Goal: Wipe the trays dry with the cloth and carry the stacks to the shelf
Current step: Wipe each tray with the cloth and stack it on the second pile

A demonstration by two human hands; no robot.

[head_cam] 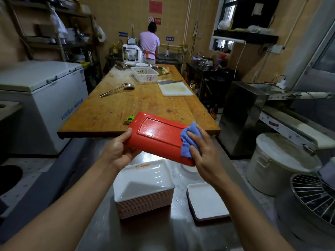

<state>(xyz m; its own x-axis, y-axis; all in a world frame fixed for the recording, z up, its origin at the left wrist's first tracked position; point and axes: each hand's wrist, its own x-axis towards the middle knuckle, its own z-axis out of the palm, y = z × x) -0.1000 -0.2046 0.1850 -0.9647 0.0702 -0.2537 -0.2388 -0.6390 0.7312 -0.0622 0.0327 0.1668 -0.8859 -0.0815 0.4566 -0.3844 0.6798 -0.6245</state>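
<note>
head: cloth point(188, 140) wiping red tray point(159, 136)

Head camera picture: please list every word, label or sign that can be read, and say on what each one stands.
None can be read for certain.
Blue lettering on the white chest freezer: blurred.
Orange logo on the top white tray of the stack: too small.
Red poster on the back wall: blurred.
Red sign with a prohibition symbol: unreadable.
Blue wall labels: too small.
</note>
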